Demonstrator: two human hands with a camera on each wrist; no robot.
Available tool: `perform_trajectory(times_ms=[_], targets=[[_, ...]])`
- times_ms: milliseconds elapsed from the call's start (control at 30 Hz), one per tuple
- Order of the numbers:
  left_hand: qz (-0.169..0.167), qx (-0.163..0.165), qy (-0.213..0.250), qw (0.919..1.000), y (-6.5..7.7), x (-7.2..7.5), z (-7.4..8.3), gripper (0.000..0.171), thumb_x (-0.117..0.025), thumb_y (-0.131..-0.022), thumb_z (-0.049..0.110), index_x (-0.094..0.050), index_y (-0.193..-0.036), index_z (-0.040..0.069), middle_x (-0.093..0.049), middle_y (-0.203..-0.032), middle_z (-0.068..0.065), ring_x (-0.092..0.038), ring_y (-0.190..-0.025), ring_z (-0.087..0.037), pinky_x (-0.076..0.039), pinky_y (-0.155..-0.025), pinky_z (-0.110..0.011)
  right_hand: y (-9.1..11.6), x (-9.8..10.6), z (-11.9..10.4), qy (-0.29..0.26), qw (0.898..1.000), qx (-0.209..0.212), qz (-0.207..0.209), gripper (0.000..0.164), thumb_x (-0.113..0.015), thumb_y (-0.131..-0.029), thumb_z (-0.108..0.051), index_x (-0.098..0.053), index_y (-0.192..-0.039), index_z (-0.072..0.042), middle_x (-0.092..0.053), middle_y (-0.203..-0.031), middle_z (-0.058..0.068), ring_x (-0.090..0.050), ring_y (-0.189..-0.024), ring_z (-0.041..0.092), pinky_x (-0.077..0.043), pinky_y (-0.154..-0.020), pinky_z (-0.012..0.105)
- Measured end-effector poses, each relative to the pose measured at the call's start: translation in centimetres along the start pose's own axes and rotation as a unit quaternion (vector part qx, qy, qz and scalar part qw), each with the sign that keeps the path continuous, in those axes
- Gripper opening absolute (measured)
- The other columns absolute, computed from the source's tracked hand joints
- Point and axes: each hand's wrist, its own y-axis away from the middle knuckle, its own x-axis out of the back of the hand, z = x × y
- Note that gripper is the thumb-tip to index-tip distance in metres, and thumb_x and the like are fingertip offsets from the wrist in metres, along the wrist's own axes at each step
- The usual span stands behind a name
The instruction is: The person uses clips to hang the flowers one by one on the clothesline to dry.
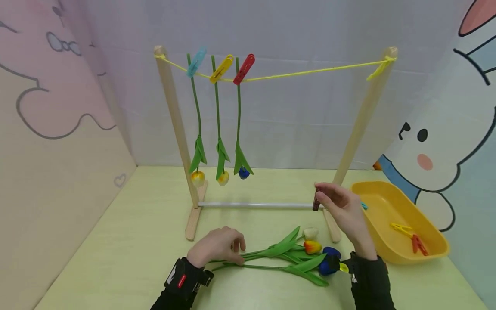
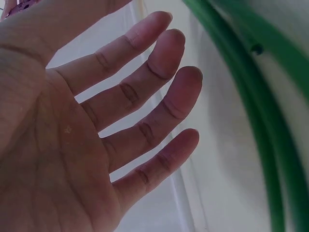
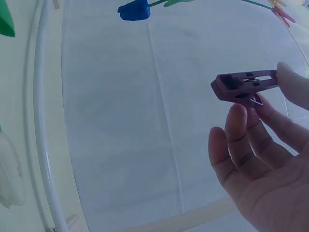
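Note:
Between the thumb and fingers of my right hand [image 1: 346, 211] is a dark maroon clothespin [image 1: 316, 201], held near the right post; the right wrist view shows the clothespin [image 3: 244, 86] in the fingertips. My left hand [image 1: 218, 247] is low over the green stems of the tulips on the table. Its relaxed fingers [image 2: 181, 92] appear beside the stems [image 2: 260, 111] in the left wrist view, gripping nothing. Those tulips have a white bloom [image 1: 311, 233], an orange-yellow bloom [image 1: 312, 246] and blue bloom [image 1: 327, 267] pointing right.
A yellow line [image 1: 310, 71] spans two wooden posts [image 1: 174, 116]. Light blue, yellow and red clothespins [image 1: 244, 69] hold three upside-down tulips [image 1: 238, 150] on its left half. A white bar [image 1: 255, 205] joins the posts low down. The yellow basin [image 1: 381, 232] at right contains several clothespins.

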Motion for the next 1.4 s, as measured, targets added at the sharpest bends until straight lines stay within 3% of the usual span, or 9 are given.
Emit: perform_trajectory(times_ms=[133, 367, 667, 900, 1167, 1400], targets=[[-0.009, -0.003, 0.006, 0.9999, -0.2, -0.5, -0.3, 0.02, -0.088, -0.077, 0.022, -0.072, -0.086, 0.016, -0.059, -0.074, 0.01, -0.051, -0.067, -0.004, -0.042, -0.061, -0.021, 0.0, -0.2, 0.2, -0.017, 1.0, 0.02, -0.016, 0.026, -0.055, -0.099, 0.006, -0.067, -0.12, -0.003, -0.072, -0.089, -0.005, -0.068, -0.076, 0.01, -0.058, -0.079, 0.015], [-0.012, -0.013, 0.025, 0.9995, -0.6, -0.9, -1.0, 0.015, -0.086, -0.079, 0.016, -0.072, -0.083, 0.015, -0.059, -0.072, 0.011, -0.051, -0.065, -0.002, -0.042, -0.059, -0.019, 0.2, 0.4, 0.1, -0.003, 1.0, 0.02, -0.011, 0.031, -0.055, -0.099, 0.007, -0.068, -0.123, -0.006, -0.073, -0.097, -0.009, -0.068, -0.083, 0.005, -0.056, -0.085, 0.013], [-0.019, -0.013, 0.036, 0.9991, -0.7, -0.7, -1.1, 0.01, -0.083, -0.082, 0.015, -0.073, -0.084, 0.013, -0.06, -0.071, 0.01, -0.051, -0.064, -0.003, -0.041, -0.058, -0.019, 0.4, 0.6, -0.1, 0.025, 1.0, 0.018, -0.002, 0.028, -0.056, -0.098, 0.006, -0.065, -0.124, 0.005, -0.074, -0.104, -0.014, -0.068, -0.088, 0.002, -0.055, -0.086, 0.011], [-0.013, -0.013, 0.023, 0.9996, -0.6, -1.0, -0.8, 0.009, -0.08, -0.083, 0.01, -0.072, -0.082, 0.014, -0.06, -0.071, 0.01, -0.051, -0.064, -0.003, -0.043, -0.059, -0.019, 0.5, 0.8, 0.1, 0.017, 1.0, 0.015, -0.009, 0.029, -0.056, -0.099, 0.006, -0.068, -0.123, -0.003, -0.074, -0.095, -0.008, -0.069, -0.08, 0.007, -0.057, -0.083, 0.014], [-0.014, -0.03, 0.012, 0.9994, -0.6, -1.0, -0.6, 0.007, -0.078, -0.086, 0.011, -0.072, -0.085, 0.014, -0.059, -0.071, 0.011, -0.05, -0.064, -0.001, -0.042, -0.059, -0.018, 0.5, 0.9, 0.2, 0.052, 0.999, 0.01, 0.003, 0.028, -0.057, -0.098, 0.005, -0.068, -0.123, -0.002, -0.073, -0.099, -0.015, -0.068, -0.085, 0.003, -0.055, -0.085, 0.011], [-0.033, -0.046, 0.032, 0.9979, -0.6, -1.1, -0.6, 0.011, -0.082, -0.084, 0.015, -0.075, -0.078, 0.02, -0.056, -0.065, 0.013, -0.048, -0.06, 0.0, -0.04, -0.057, -0.016, 0.5, 0.8, 0.2, 0.062, 0.998, 0.009, 0.003, 0.028, -0.057, -0.098, 0.005, -0.068, -0.123, -0.002, -0.073, -0.099, -0.017, -0.068, -0.086, 0.002, -0.054, -0.085, 0.01]])
